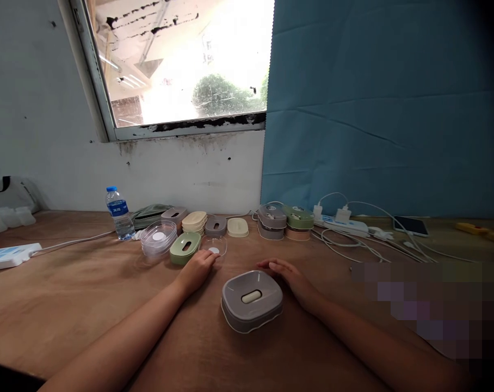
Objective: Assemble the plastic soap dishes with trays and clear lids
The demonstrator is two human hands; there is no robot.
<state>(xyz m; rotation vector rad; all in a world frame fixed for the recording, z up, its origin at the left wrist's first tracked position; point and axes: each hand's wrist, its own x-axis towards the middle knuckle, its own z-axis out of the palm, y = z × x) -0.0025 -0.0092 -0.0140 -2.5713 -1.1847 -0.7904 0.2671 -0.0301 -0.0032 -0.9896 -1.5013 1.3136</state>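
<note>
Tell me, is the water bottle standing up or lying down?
Standing up: the water bottle has its base on the table and its blue cap at the top.

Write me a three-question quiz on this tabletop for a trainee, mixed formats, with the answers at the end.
1. Multiple choice: what colour is the box nearest the camera?
A) green B) cream C) grey
2. True or false: the water bottle lies on its side.
3. Fill in: the left grip is at a ____ plastic piece bearing a round white patch.

Key:
1. C, grey.
2. False; it stands upright.
3. Clear.
</note>
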